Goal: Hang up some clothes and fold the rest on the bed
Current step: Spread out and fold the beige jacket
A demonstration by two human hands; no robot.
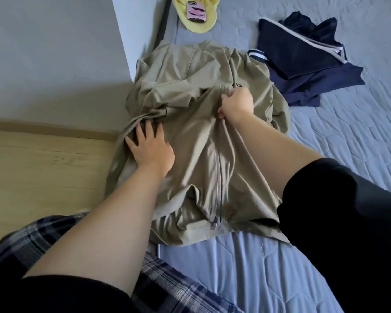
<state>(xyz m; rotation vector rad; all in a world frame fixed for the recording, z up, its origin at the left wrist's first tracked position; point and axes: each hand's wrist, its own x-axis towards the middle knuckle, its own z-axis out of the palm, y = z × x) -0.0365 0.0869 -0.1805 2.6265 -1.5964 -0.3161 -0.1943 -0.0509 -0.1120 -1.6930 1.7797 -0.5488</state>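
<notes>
A khaki zip-up jacket [190, 91] lies front up on the blue quilted bed [348, 136], its left part hanging over the bed's edge. The zipper runs down its middle to the hem near me. My left hand [150, 150] presses flat with spread fingers on the jacket's left side, beside a bunched sleeve. My right hand [236, 103] pinches the fabric at the zipper line near the chest. A pile of dark navy clothes [303, 64] with white stripes lies to the right of the jacket.
A yellow cloth [209, 23] with a pink-cased phone [196, 11] on it lies at the head of the bed. A grey wall [54, 53] and wooden floor [43, 166] are on the left. My plaid trousers [27, 240] show at the bottom left.
</notes>
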